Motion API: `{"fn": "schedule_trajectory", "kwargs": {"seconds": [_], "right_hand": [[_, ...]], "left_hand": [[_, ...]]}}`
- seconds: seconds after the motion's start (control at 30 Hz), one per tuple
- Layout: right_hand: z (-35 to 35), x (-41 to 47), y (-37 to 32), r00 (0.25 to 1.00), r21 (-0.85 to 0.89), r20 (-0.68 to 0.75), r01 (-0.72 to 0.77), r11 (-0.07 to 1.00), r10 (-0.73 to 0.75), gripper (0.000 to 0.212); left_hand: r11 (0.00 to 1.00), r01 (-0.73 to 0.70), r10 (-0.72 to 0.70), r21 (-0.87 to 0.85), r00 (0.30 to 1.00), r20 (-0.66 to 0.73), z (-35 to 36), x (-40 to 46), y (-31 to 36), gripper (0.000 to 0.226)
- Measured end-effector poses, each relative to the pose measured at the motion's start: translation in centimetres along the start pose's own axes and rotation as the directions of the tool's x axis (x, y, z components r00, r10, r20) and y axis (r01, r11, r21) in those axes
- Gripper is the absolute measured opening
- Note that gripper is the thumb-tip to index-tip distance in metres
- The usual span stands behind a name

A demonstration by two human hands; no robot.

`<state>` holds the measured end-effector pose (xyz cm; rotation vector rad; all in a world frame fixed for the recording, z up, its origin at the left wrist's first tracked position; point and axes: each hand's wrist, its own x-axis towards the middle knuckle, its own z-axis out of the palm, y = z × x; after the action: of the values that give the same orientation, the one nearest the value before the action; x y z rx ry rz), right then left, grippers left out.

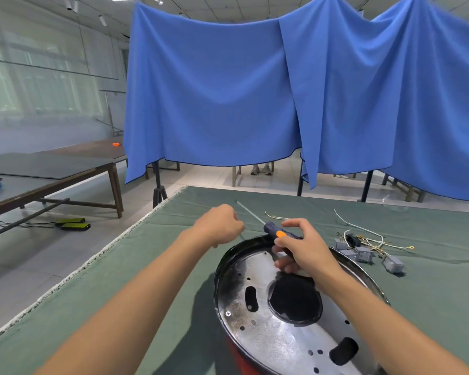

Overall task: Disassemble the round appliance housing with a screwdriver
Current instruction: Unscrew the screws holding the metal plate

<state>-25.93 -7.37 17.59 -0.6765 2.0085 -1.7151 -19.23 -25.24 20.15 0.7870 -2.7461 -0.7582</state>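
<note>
Holding the screwdriver (279,234) by its handle, the right hand (301,247) has fingers wrapped round the grip, shaft pointing away over the green cloth (173,266). Left hand (220,226) is curled; can't tell if it pinches anything. Round housing (287,307) sits on the table just below both hands, w/ one screw (228,313) showing at its left rim. Probably between screws; next the tip needs turning down into that head.

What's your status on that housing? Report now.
Right hand grips blue-and-orange-handled screwdriver, shaft pointing away. Left hand curled, pinching something thin, unclear what. Round black-and-silver metal housing on green cloth, one cross-head screw still in. Nothing blocking.
</note>
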Motion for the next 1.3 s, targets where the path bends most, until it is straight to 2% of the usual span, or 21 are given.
{"fn": "schedule_trajectory", "kwargs": {"seconds": [0.07,0.17,0.2,0.3,0.33,0.4,0.47,0.53,0.6,0.67,0.7,0.77,0.87,1.03,1.2,1.3], "right_hand": [[-0.4,-0.8,-0.9,0.999,0.093,0.029,-0.026,0.995,0.024,0.023],[-1.6,-1.8,-2.2,0.986,0.252,0.143,-0.117,0.961,0.083,0.025],[-2.3,-2.2,-2.6,0.979,0.299,0.188,-0.134,0.945,0.079,0.028],[-4.7,-3.3,-3.9,0.951,0.434,0.309,-0.146,0.889,0.006,0.038],[-5.3,-3.6,-4.4,0.945,0.432,0.326,-0.114,0.895,-0.036,0.044],[-5.9,-3.8,-5.4,0.948,0.289,0.289,0.047,0.956,-0.134,0.054],[-5.7,-3.9,-6.0,0.961,0.015,0.145,0.235,0.972,-0.235,0.062],[-5.3,-4.0,-6.1,0.921,-0.292,-0.020,0.367,0.883,-0.389,0.049],[-5.2,-3.9,-5.9,0.825,-0.505,-0.084,0.448,0.738,-0.558,0.037],[-5.5,-3.8,-5.8,0.727,-0.593,-0.104,0.502,0.630,-0.678,0.028],[-5.7,-3.8,-5.9,0.688,-0.600,-0.132,0.518,0.610,-0.713,0.022],[-6.1,-3.9,-6.3,0.645,-0.534,-0.226,0.545,0.647,-0.730,0.015],[-6.7,-4.5,-6.7,0.608,-0.304,-0.349,0.646,0.700,-0.713,0.015],[-6.9,-4.8,-7.1,0.577,-0.167,-0.405,0.716,0.678,-0.709,0.019],[-5.9,-4.4,-7.1,0.598,-0.113,-0.388,0.724,0.680,-0.701,0.022],[-4.8,-4.3,-6.8,0.610,-0.127,-0.354,0.719,0.683,-0.709,0.020]], "left_hand": [[1.000,-0.029,0.029,-0.009,1.000,0.008,1.2,-0.6,0.6,0.031],[0.993,0.008,0.014,-0.117,0.983,0.183,2.9,-1.4,0.3,0.027],[0.990,0.027,0.001,-0.136,0.980,0.201,3.2,-1.7,0.0,0.025],[0.985,0.066,-0.042,-0.159,0.988,0.151,3.3,-2.0,-0.1,0.023],[0.985,0.077,-0.056,-0.155,0.989,0.136,3.2,-2.2,0.1,0.021],[0.986,0.105,-0.091,-0.130,0.990,0.105,3.3,-2.4,0.8,0.018],[0.988,0.127,-0.122,-0.090,0.990,0.067,3.6,-2.8,1.6,0.018],[0.993,0.111,-0.110,-0.036,0.993,0.030,3.6,-3.4,2.7,0.017],[0.997,0.071,-0.072,0.018,0.997,0.011,3.5,-4.2,3.7,0.013],[0.998,0.038,-0.038,0.046,0.999,0.002,3.6,-4.8,4.6,0.014],[0.998,0.024,-0.024,0.059,1.000,-0.004,3.6,-5.1,4.9,0.016],[0.997,-0.004,0.007,0.072,0.999,-0.039,3.6,-5.6,5.5,0.018],[0.998,-0.034,0.040,0.051,0.991,-0.126,2.9,-6.0,5.7,0.021],[0.993,0.078,-0.062,0.085,0.981,-0.182,1.7,-6.2,4.0,0.014],[0.960,0.252,-0.253,0.121,0.967,-0.007,0.1,-7.5,2.5,0.018],[0.926,0.299,-0.346,0.233,0.916,0.202,-0.6,-8.6,2.2,0.028]]}}
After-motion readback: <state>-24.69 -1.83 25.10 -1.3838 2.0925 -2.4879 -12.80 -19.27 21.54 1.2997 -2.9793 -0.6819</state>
